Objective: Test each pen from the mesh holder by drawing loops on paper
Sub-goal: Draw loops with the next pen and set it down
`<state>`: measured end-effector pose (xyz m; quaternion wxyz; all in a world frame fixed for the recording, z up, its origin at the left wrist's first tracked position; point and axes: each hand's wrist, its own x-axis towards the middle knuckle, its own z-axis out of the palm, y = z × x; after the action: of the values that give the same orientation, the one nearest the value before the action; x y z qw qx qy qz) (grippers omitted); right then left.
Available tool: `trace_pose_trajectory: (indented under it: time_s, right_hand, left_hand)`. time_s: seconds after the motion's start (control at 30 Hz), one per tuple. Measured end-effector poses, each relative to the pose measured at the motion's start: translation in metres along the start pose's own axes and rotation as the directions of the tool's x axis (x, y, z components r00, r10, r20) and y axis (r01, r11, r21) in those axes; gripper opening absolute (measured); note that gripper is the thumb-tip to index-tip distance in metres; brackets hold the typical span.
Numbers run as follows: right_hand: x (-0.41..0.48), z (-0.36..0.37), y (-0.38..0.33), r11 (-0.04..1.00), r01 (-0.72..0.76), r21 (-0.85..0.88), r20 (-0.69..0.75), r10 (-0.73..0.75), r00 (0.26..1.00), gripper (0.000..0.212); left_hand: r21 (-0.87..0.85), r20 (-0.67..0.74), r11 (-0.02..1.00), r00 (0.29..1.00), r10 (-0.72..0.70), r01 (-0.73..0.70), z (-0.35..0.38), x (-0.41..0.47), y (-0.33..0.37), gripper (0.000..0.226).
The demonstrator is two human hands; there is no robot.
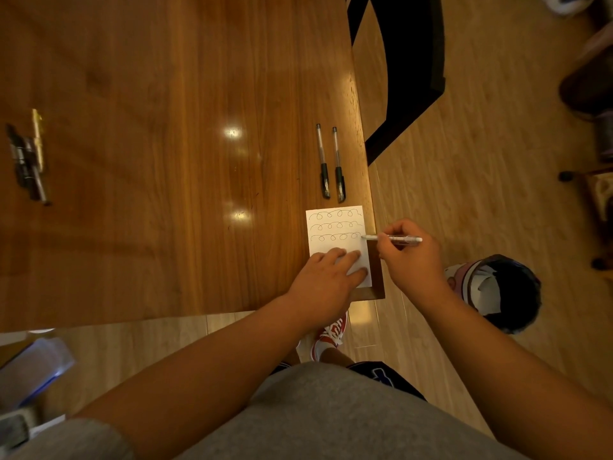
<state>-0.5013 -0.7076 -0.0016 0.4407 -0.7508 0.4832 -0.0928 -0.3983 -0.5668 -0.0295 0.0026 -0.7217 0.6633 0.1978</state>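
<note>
From the head camera, a small white sheet of paper (336, 247) lies at the near right corner of the wooden table (166, 161), its right edge almost at the table's edge. Three rows of drawn loops cross its upper half. The left hand (326, 280) lies flat on the lower part of the sheet, fingers (351, 257) stretched out side by side and pressing the paper down, gripping nothing. The right hand (409, 257) hangs just off the table's right edge with its fingers curled and clamped round a white pen (393, 238); the barrel sticks out to the right past the knuckles, and the tip points left, touching the paper's right edge at the end of the third row of loops. Just beyond the sheet, two clear pens with dark grips (331, 162) lie side by side (nearly parallel, not touching). Far to the left on the table sits a cluster of other pens (28, 157), blurred. On the floor right of the hand stands a bin (497, 293).
</note>
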Motion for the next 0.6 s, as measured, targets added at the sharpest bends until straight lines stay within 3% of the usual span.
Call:
trace_pose_trajectory:
  time_s: [0.2,0.3,0.47,0.6]
  right_hand:
    - [-0.003,-0.001,0.004,0.999,-0.01,0.031,-0.026,0.011,1.0,0.01]
    - [-0.003,-0.006,0.003,0.984,-0.047,0.172,-0.052,0.056,0.997,0.016]
    - [0.002,-0.021,-0.008,0.902,-0.228,0.367,-0.043,0.261,0.964,0.027]
    - [0.008,-0.029,-0.025,0.777,-0.354,0.52,0.101,0.356,0.929,0.031]
  left_hand:
    - [-0.007,0.0,1.0,1.0,-0.01,0.01,0.002,-0.001,0.0,0.056]
    - [-0.016,0.013,1.0,1.0,-0.014,0.014,0.002,-0.001,0.0,0.057]
    - [-0.066,0.011,0.997,0.999,-0.03,0.03,-0.002,-0.004,0.002,0.055]
    - [-0.134,-0.012,0.988,0.997,-0.077,0.075,-0.011,-0.01,0.003,0.05]
